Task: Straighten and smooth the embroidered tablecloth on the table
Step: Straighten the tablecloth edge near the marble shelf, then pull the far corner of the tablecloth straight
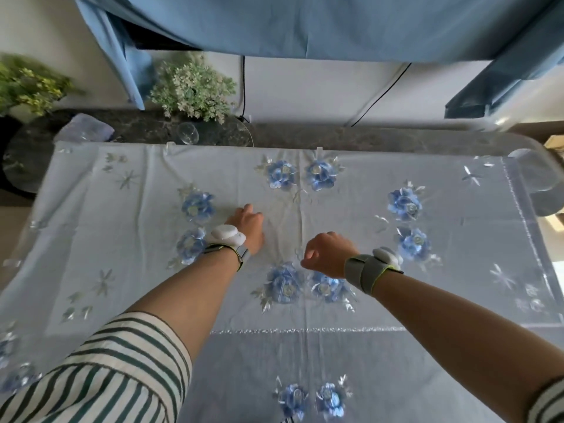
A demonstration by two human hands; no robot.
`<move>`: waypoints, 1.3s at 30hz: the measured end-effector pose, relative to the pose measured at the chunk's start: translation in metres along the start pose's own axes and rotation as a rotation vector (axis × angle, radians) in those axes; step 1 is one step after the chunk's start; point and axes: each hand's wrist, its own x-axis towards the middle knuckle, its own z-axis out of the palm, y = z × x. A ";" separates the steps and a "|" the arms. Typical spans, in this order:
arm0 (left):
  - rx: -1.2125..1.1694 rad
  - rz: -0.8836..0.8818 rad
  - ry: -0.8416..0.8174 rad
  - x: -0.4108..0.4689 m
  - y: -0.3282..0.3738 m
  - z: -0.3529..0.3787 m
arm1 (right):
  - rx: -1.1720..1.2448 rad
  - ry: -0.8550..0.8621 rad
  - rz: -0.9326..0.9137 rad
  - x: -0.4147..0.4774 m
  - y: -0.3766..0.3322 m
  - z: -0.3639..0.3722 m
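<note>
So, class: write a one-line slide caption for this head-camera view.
Both hands, left hand and right hand, reach over the centre of the blue-flowered embroidered tablecloth.

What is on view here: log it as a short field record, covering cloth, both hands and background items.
cloth: pale blue embroidered tablecloth spread flat, creases near centre
motif: blue flowers in a ring
left hand: palm down on cloth, near centre
right hand: loosely curled, over centre; contact unclear
wrists: strapped bands
behind: plants, glass, blue drape
</note>
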 end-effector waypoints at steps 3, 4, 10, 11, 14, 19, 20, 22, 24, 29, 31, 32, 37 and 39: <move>0.004 -0.018 -0.025 -0.021 -0.004 0.013 | -0.106 0.046 0.093 -0.009 -0.008 0.018; -0.005 -0.027 -0.038 -0.027 -0.004 0.017 | -0.145 0.044 0.117 -0.010 -0.009 0.023; -0.001 -0.017 -0.081 -0.044 -0.003 0.032 | -0.143 0.077 0.185 -0.012 -0.011 0.030; 0.001 -0.015 -0.104 -0.046 -0.002 0.032 | -0.105 0.103 0.192 -0.014 -0.011 0.028; 0.017 -0.012 -0.153 -0.048 0.000 0.028 | 0.141 0.165 0.240 -0.015 0.000 0.019; 0.033 0.034 -0.163 -0.044 0.025 0.010 | 0.444 0.269 0.380 -0.026 0.037 -0.012; 0.026 0.044 -0.157 -0.042 0.032 0.007 | 0.477 0.284 0.397 -0.029 0.045 -0.020; 0.016 0.060 -0.127 -0.036 0.046 -0.001 | 0.481 0.305 0.426 -0.035 0.060 -0.035; 0.021 0.077 -0.105 -0.029 0.062 -0.009 | 0.426 0.315 0.444 -0.041 0.078 -0.051; 0.011 0.136 -0.109 -0.006 0.102 -0.023 | 0.621 0.336 0.465 -0.043 0.127 -0.083; 0.002 0.146 -0.102 0.003 0.123 -0.025 | 0.807 0.383 0.497 -0.040 0.149 -0.092; -0.003 0.141 -0.096 0.006 0.133 -0.026 | 0.861 0.401 0.499 -0.036 0.160 -0.095; -0.018 0.112 -0.090 0.028 0.189 -0.028 | 0.876 0.391 0.444 -0.026 0.208 -0.122; -0.027 0.109 -0.090 0.039 0.212 -0.030 | 0.846 0.388 0.435 -0.018 0.230 -0.129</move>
